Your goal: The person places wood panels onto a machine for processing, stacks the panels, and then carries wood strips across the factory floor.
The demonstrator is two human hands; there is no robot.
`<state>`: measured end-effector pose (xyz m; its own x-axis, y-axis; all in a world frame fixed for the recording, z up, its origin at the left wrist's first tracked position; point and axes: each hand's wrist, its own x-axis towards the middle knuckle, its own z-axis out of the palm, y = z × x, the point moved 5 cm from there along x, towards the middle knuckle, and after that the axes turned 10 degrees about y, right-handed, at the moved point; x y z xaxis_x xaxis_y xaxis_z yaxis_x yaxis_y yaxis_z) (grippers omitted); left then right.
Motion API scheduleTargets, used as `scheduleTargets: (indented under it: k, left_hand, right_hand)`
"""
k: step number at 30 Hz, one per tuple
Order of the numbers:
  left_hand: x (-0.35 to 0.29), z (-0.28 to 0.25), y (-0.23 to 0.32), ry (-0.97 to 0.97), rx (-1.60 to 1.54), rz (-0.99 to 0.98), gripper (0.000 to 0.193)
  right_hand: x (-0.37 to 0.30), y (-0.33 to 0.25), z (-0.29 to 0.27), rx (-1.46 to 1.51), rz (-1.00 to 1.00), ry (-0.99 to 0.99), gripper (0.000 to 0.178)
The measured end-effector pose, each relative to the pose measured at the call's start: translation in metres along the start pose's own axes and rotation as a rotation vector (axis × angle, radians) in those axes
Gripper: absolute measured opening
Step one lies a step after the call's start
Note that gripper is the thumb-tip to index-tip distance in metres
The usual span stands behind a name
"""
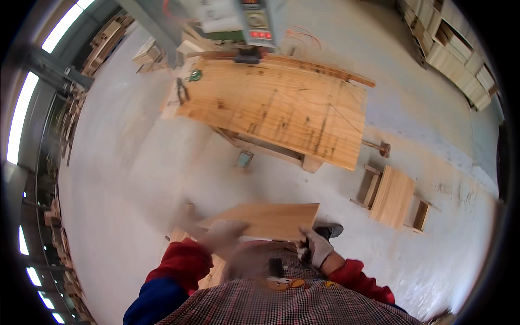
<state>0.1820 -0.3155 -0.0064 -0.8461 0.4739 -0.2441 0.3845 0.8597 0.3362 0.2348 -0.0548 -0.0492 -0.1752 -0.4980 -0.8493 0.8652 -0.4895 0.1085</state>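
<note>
Left hand (225, 230): gloved, smeared by motion, overlapping the near left part of a flat wooden board (273, 215), at about 8 o'clock from the board's middle. Finger positions unclear; cannot tell whether they pinch the edge or only lie on the face.

Board: in front of the person's checked apron (238, 303), long axis roughly 9 to 3 o'clock. Its bulk lies toward 2–3 o'clock from the left hand and toward 10 o'clock from the right. Of the two, the left hand is nearer the board's middle.

Right hand (318, 248): gloved, at about 4 o'clock from the board's middle, beside the near right corner. Fingers look bent, with something dark at the palm; cannot tell whether that is an object or part of the glove, nor whether the corner is gripped.

Markings, left to right: a pale panel (219, 13), toward 12 o'clock beyond the workbench (281, 103), carries large dark characters, cut off and blurred. Right of it, a control box (257, 21) shows a lit display and red buttons. On the apron, at 6 o'clock, a cartoon-like patch (283, 283); no lettering legible there. No marking discernible on the board.
</note>
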Motion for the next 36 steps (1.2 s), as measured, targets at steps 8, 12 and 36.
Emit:
scheduleTargets:
  k: [8,12,36]
  left_hand:
    - [-0.164,-0.065,-0.115,0.381,0.01,-0.54,0.019]
    - [-0.251,-0.054,-0.18,0.801,-0.726,-0.652,0.012]
    - [0.116,-0.015,-0.059,0.523,-2.265,-0.848,0.037]
  right_hand:
    - [0.004,-0.012,0.164,-0.513,-0.381,-0.164,0.035]
    - [0.023,0.016,0.171,-0.786,-0.394,-0.065,0.036]
    - [0.0,-0.133,0.116,-0.698,-1.143,0.373,0.058]
